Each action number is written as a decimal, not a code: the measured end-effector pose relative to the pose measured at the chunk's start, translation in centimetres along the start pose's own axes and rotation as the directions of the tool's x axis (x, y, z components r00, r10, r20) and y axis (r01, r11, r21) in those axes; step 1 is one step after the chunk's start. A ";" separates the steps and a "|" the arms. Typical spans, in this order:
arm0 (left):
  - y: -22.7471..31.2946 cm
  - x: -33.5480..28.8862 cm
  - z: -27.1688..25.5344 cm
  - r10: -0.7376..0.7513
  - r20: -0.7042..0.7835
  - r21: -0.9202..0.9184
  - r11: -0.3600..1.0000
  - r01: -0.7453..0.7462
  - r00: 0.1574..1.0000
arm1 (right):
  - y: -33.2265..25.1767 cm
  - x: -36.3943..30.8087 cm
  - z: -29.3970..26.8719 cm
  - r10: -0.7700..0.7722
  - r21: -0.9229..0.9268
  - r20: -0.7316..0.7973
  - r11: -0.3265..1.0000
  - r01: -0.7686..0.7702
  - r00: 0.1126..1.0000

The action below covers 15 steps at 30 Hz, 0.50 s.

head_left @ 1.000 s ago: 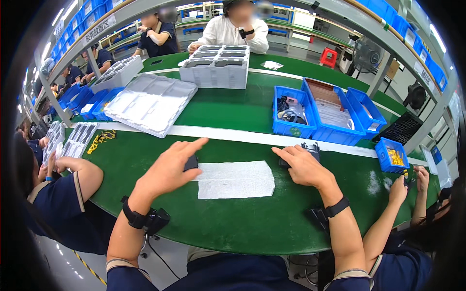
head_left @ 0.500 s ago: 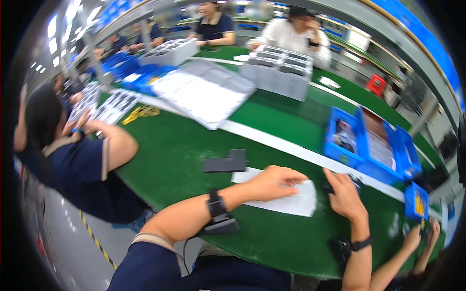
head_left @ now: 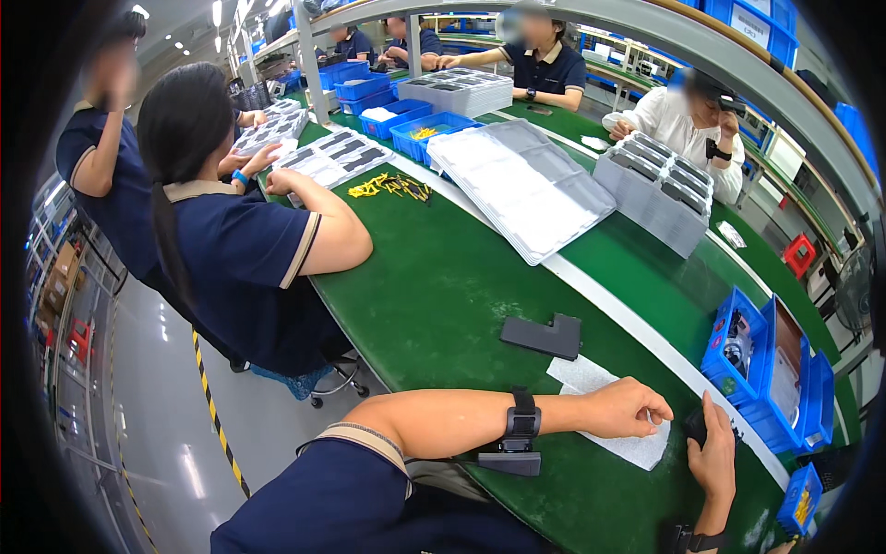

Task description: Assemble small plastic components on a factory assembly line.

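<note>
My left hand (head_left: 632, 409) hovers over a white sheet (head_left: 637, 450) on the green table, fingers loosely bent and apart, with nothing seen in them. To its right, my right hand (head_left: 713, 457) has its thumb and fingers around a black part (head_left: 695, 424); the hand hides much of that part, and its exact kind cannot be made out. A flat, dark grey L-shaped piece (head_left: 543, 336) lies on the table beyond the sheet, apart from both hands.
Blue bins (head_left: 771, 379) with parts stand at right. Grey-white trays (head_left: 521, 189) lie across the table, beside a tray stack (head_left: 653, 194). Yellow pieces (head_left: 392, 186) lie near a seated co-worker (head_left: 245, 222) at left. Other people sit along the far side.
The view has swung left, so the table and both my hands appear farther right and more of the left-hand co-workers shows. My hands keep about the same places by the sheet and black part.
</note>
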<state>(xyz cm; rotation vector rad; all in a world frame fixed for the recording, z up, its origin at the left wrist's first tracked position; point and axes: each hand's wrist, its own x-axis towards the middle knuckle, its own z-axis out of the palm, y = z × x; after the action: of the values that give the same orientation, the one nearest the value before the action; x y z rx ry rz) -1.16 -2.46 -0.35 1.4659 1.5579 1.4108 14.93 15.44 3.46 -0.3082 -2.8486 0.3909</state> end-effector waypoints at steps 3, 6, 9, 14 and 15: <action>-0.3 0.0 -0.1 0.010 -0.009 -0.015 1.000 -0.010 1.000 | -0.4 -0.2 -0.5 -0.018 -0.012 -0.060 1.000 0.017 0.998; -0.3 -0.1 -0.1 0.011 -0.008 -0.005 1.000 -0.011 1.000 | -0.8 -0.4 -1.0 0.016 0.011 -0.087 1.000 -0.016 0.996; -0.3 0.0 0.0 0.005 -0.002 0.010 1.000 -0.005 1.000 | -0.1 -0.6 -0.9 0.071 0.043 -0.099 0.997 -0.066 0.993; -0.8 0.0 0.2 -0.008 -0.006 -0.042 0.999 0.008 1.000 | -0.2 -0.8 -0.8 0.036 0.018 -0.138 0.999 -0.034 0.990; -0.8 0.0 0.2 -0.002 -0.014 -0.026 1.000 0.002 1.000 | 0.0 -0.9 -0.8 0.005 -0.005 -0.136 1.000 -0.006 0.991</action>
<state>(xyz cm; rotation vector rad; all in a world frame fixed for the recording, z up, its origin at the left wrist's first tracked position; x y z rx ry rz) -1.29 -2.24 -1.14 1.4414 1.5431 1.4378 15.98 15.39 4.03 -0.3304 -2.7162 0.3496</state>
